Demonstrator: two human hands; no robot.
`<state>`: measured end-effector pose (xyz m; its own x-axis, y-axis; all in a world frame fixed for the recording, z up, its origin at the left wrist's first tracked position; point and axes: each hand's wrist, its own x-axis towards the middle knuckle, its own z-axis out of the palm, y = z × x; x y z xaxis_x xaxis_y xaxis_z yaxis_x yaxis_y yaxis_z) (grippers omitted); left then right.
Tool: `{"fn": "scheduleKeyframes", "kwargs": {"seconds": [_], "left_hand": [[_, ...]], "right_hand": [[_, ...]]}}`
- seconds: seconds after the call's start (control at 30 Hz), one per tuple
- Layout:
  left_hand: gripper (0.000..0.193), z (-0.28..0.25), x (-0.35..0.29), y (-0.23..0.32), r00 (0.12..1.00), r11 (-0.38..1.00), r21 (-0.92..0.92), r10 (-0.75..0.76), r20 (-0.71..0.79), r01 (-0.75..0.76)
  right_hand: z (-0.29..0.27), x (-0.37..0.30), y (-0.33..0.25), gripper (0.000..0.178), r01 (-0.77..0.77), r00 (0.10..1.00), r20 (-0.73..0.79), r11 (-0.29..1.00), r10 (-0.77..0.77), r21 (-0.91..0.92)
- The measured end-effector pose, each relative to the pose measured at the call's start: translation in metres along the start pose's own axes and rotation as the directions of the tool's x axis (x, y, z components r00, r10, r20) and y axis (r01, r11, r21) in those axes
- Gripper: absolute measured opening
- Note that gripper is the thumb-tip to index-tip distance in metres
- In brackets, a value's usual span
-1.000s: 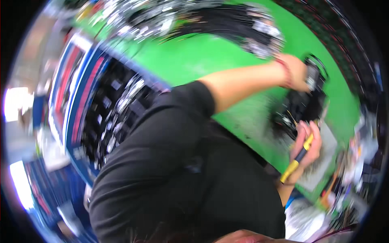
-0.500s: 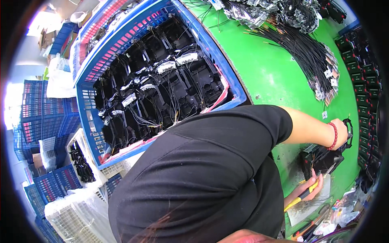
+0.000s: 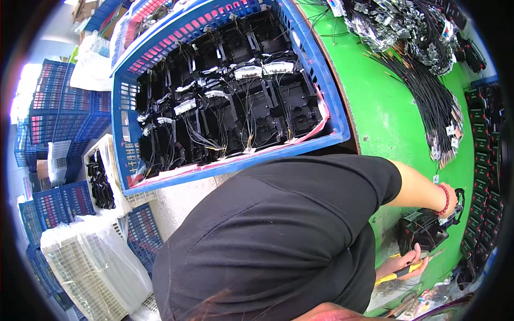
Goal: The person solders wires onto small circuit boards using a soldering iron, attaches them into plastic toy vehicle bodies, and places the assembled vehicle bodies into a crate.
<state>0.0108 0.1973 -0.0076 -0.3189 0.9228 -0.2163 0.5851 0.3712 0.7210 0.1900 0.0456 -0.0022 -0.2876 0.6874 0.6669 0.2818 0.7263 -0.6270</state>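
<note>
My left hand [image 3: 447, 202], with a red bead bracelet at the wrist, is closed on the upper end of a black plastic housing [image 3: 423, 230]. The housing rests on the green tabletop, and thin wires show at its near side. Beside its lower edge, my right hand [image 3: 402, 264] grips a yellow-and-black handled tool [image 3: 395, 275]. A thin metal tip sticks out past the fingers; the kind of tool cannot be made out. The left fingertips are partly hidden by the wrist and the housing.
A blue crate [image 3: 235, 172] full of black housings with wires stands left of the green table [image 3: 383, 128]. A bundle of black wires [image 3: 423, 101] lies at the far side. Black units are stacked along the right [image 3: 478, 160]. More blue crates [image 3: 53, 128] stand at the left.
The whole view has shifted, so the crate sits farther right. The housing is tilted differently under my left hand, and the tool's metal tip now shows clearly beyond my right fingers.
</note>
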Motion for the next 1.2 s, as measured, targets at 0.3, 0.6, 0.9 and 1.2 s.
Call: {"fn": "scheduleKeyframes", "kwargs": {"seconds": [0.3, 0.6, 0.9, 1.2], "left_hand": [[0.033, -0.038, -0.011, -0.020, 0.947, 0.916, 0.241, 0.316, 0.053, -0.320], [0.036, -0.308, -0.433, -0.195, 0.658, 0.887, -0.072, -0.391, -0.644, 0.457], [0.040, -0.136, -0.660, -0.427, 0.166, 0.217, -0.071, -0.886, -0.433, 0.974], [0.045, -0.064, -0.649, -0.478, -0.270, -0.191, -0.226, -0.874, -0.404, 0.955]], "right_hand": [[-0.038, 0.010, 0.024, 0.035, 0.296, 0.955, -0.022, 0.955, -0.295, 0.002], [-0.001, 0.015, -0.003, 0.029, -0.005, 1.000, 0.026, 0.980, 0.000, 0.201], [0.024, 0.000, -0.011, 0.032, -0.185, 0.975, 0.164, 0.961, 0.153, 0.204], [0.036, -0.004, 0.009, 0.030, -0.148, 0.980, 0.166, 0.959, 0.110, 0.242]]}}
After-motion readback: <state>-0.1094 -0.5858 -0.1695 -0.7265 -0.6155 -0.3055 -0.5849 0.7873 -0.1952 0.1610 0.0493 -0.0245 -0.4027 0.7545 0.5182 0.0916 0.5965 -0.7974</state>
